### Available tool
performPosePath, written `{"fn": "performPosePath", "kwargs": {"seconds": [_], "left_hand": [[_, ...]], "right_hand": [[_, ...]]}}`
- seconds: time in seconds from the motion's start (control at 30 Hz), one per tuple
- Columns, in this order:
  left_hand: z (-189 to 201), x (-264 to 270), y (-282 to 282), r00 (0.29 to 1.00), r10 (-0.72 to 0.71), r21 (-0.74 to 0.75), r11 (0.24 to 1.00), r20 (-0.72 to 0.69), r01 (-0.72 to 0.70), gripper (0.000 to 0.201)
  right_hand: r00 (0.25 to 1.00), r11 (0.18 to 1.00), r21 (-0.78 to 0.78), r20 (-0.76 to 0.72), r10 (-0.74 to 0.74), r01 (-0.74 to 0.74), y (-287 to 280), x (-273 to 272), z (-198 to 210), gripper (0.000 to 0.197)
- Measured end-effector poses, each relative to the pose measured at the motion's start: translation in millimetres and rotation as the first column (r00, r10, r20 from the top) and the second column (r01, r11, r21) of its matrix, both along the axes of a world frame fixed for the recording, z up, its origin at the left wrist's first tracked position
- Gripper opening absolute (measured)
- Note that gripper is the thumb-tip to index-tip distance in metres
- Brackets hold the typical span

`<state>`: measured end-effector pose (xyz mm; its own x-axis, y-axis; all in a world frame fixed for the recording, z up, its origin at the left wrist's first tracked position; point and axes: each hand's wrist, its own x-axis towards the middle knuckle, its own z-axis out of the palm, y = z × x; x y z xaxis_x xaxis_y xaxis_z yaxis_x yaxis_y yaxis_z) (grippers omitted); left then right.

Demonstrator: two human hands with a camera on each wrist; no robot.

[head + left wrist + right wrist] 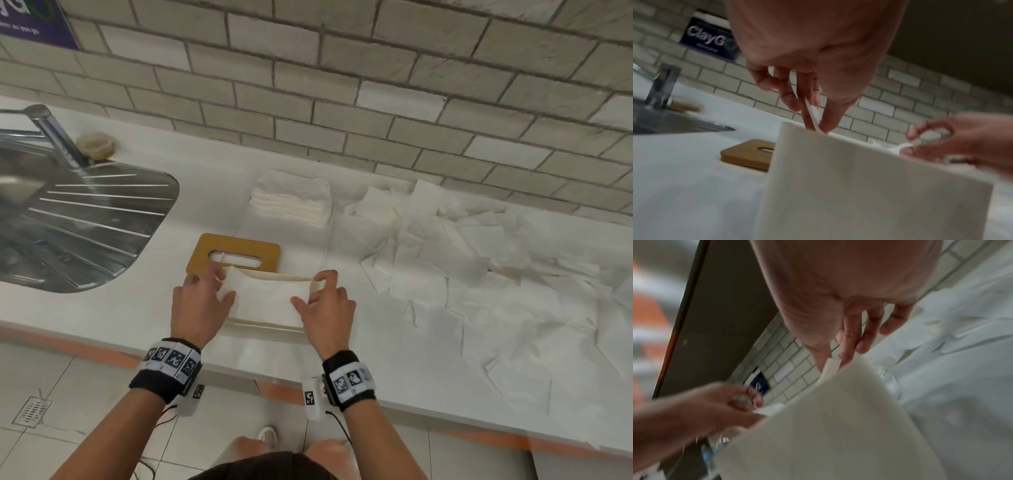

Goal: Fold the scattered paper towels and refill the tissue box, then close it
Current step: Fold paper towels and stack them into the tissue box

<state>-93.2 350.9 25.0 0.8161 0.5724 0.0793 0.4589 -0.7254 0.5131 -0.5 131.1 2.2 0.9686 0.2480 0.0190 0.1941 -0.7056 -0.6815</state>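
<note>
Both hands are pinching one folded paper towel [265, 297] — left hand [198, 305] gripping its left end between thumb and fingers, right hand [327, 310] its right end. Towel is hanging over the open tissue box [263, 324] near the worktop's front edge. Wooden lid [233, 254] is lying just behind. Folded stack [291, 202] toward the back edge — loose towels [479, 274] covering the right side.
</note>
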Motion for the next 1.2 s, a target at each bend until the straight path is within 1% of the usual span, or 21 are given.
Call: {"fn": "performPosePath", "kwargs": {"seconds": [0.07,0.1,0.17,0.27,0.37,0.43,0.47,0.53,0.57,0.6,0.67,0.73,0.8,0.83,0.9,0.97,1.03,1.1,1.13,1.17,1.2], "left_hand": [[-8,5,-2,0.99,-0.029,0.128,0.991,-0.135,0.047,0.046],[-10,7,-3,0.981,-0.034,0.166,0.984,-0.189,0.066,0.05],[-12,11,-8,0.976,-0.058,0.209,0.973,-0.209,0.103,0.057],[-2,15,-24,0.995,-0.094,0.176,0.98,-0.021,0.096,0.046],[12,18,-54,0.969,-0.179,0.036,0.984,0.168,0.176,0.029],[21,25,-82,0.94,-0.258,-0.044,0.961,0.225,0.274,0.025],[24,30,-99,0.924,-0.3,-0.075,0.943,0.239,0.325,0.024],[27,44,-132,0.892,-0.378,-0.13,0.899,0.249,0.418,0.024],[26,53,-148,0.879,-0.409,-0.158,0.878,0.246,0.453,0.023],[23,62,-163,0.87,-0.433,-0.185,0.859,0.234,0.477,0.021],[13,82,-191,0.859,-0.469,-0.242,0.826,0.206,0.509,0.016],[2,102,-216,0.852,-0.488,-0.296,0.799,0.187,0.523,0.011],[-7,122,-236,0.878,-0.455,-0.348,0.806,0.151,0.478,0.011],[-10,132,-245,0.899,-0.419,-0.381,0.816,0.127,0.434,0.016],[-12,151,-262,0.942,-0.332,-0.464,0.828,0.049,0.316,0.037],[-11,167,-276,0.965,-0.257,-0.611,0.773,-0.056,0.171,0.059],[-16,181,-289,0.978,-0.175,-0.77,0.638,-0.111,0.027,0.07],[-26,188,-295,0.996,-0.05,-0.855,0.517,-0.08,-0.043,0.074],[-32,189,-295,0.999,0.007,-0.871,0.49,-0.045,-0.042,0.074],[-36,189,-296,0.999,0.038,-0.867,0.497,-0.003,-0.021,0.071],[-39,188,-297,0.999,0.04,-0.842,0.54,0.031,0.004,0.068]], "right_hand": [[0.992,0.976,-0.214,0.114,0.049,-0.023,13,2,-11,0.06],[0.988,0.966,-0.255,0.138,0.067,-0.03,18,4,-14,0.062],[0.983,0.982,-0.187,0.175,0.052,-0.019,15,8,-14,0.06],[0.976,0.996,0.018,0.196,-0.09,0.089,-21,24,-16,0.039],[0.94,0.963,0.072,0.208,-0.269,0.259,-88,57,-32,0.024],[0.885,0.896,0.072,0.143,-0.444,0.438,-133,88,-43,0.026],[0.852,0.856,0.04,0.084,-0.517,0.515,-152,104,-48,0.033],[0.834,0.833,-0.094,-0.039,-0.551,0.546,-179,131,-52,0.047],[0.854,0.852,-0.172,-0.084,-0.514,0.495,-188,142,-54,0.047],[0.883,0.878,-0.223,-0.114,-0.454,0.423,-195,151,-57,0.04],[0.928,0.925,-0.186,-0.117,-0.354,0.33,-203,164,-61,0.017],[0.945,0.946,-0.071,-0.068,-0.32,0.315,-211,170,-57,0.016],[0.94,0.931,0.138,-0.11,-0.324,0.337,-220,168,-42,0.018],[0.93,0.898,0.253,-0.168,-0.326,0.361,-226,163,-32,0.018],[0.914,0.802,0.454,-0.3,-0.272,0.388,-239,150,-14,0.018],[0.93,0.77,0.55,-0.338,-0.147,0.322,-251,135,2,0.017],[0.937,0.819,0.531,-0.347,-0.025,0.219,-263,123,11,0.018],[0.919,0.89,0.449,-0.378,0.113,0.075,-277,115,15,0.02],[0.899,0.918,0.397,-0.399,0.182,-0.01,-283,116,18,0.02],[0.875,0.937,0.336,-0.42,0.242,-0.097,-289,121,18,0.02],[0.867,0.949,0.267,-0.419,0.272,-0.169,-294,130,17,0.019]]}}
